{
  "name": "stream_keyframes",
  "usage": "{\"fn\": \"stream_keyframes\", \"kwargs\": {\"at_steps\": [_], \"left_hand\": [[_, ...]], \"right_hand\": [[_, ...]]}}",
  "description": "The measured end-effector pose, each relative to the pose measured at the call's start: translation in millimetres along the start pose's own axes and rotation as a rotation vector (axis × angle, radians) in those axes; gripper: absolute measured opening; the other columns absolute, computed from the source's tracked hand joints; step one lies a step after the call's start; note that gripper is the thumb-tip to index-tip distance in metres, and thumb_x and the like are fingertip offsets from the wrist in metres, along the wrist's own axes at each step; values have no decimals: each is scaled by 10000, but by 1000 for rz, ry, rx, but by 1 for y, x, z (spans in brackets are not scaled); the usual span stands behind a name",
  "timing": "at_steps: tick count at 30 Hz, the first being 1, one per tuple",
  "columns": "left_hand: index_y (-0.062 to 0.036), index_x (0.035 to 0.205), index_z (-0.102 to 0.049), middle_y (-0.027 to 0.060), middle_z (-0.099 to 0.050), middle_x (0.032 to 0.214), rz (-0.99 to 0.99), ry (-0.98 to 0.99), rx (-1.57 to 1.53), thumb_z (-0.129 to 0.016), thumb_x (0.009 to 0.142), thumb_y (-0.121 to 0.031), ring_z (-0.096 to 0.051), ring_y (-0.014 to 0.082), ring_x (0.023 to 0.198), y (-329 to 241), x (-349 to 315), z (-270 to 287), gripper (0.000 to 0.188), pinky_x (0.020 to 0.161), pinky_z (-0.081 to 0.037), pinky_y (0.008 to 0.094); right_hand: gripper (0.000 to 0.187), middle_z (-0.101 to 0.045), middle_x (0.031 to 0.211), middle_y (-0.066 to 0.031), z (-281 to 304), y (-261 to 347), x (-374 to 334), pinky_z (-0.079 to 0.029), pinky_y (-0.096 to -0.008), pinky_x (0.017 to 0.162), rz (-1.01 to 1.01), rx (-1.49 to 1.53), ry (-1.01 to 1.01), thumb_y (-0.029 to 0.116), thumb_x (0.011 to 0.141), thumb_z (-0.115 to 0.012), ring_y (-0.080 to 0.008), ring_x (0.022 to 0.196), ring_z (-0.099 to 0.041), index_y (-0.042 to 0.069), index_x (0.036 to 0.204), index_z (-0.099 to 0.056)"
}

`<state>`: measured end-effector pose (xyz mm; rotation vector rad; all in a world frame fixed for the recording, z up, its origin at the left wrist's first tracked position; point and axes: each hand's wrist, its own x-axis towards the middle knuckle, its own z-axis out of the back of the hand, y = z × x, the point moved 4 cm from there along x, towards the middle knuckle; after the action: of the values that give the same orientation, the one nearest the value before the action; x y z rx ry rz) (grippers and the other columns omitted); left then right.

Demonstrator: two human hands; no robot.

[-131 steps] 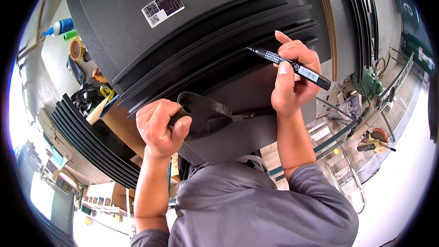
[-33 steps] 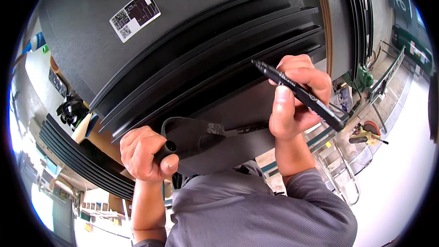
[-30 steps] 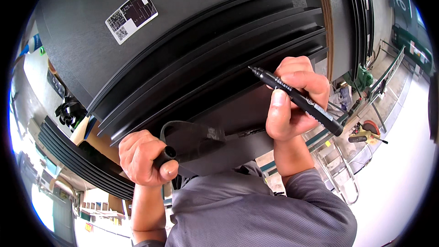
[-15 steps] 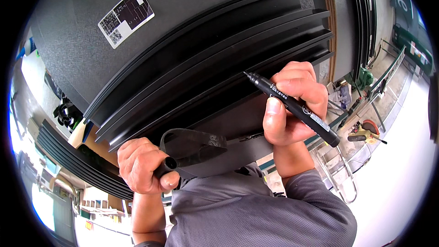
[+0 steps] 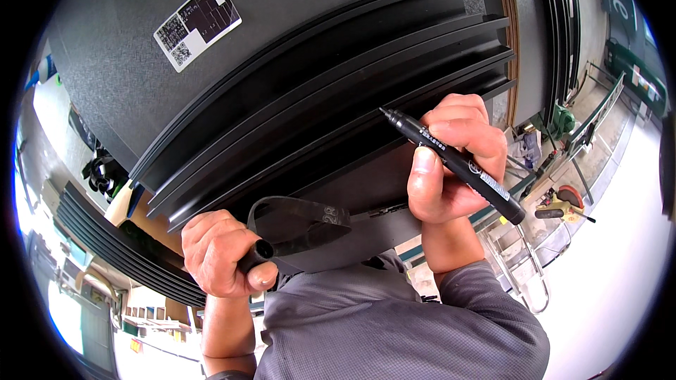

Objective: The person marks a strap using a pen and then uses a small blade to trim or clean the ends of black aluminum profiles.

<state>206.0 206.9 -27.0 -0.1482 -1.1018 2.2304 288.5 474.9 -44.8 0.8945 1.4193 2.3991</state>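
Observation:
A black marker lies between the thumb and fingers of my right hand, its bare tip pointing up and left. Under that tip run several long black channel-shaped profiles; I cannot tell whether the tip touches one. My left hand is closed round the marker's black cap, open end showing. Beside it a dark, thin, curved strip with pale markings bends in a loop; whether my left fingers also grip it is hidden.
The profiles rest on a dark grey panel bearing a black-and-white label. More black profiles stand at the right and lie at the lower left. A metal frame and a yellow-and-red tool are on the right.
My right hand and the marker have shifted very slightly right. The label and profiles sit a touch differently in the picture. Both grips are the same.

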Motion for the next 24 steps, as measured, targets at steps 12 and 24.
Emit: {"fn": "stream_keyframes", "kwargs": {"at_steps": [12, 24], "left_hand": [[-96, 767, -601, 28, -565, 589, -3, 2, -4, -649, 1005, -675, -616, 208, 526, 0, 1, -1, 627, 618, -531, 335], [-95, 750, -605, 28, -575, 590, -5, -14, 10, -651, 1004, -675, -626, 213, 535, -2, 3, -1, 635, 632, -541, 336]], "right_hand": [[299, -689, 824, -88, 1, -2, -2, -547, -372, 771, -11, 29, -17, -15, 764, -740, -230, 742, -649, 28, 1044, -647], [272, -694, 829, -88, -1, 0, 0, -551, -375, 761, -6, -4, 0, -21, 757, -733, -235, 742, -650, 30, 1013, -656]]}}
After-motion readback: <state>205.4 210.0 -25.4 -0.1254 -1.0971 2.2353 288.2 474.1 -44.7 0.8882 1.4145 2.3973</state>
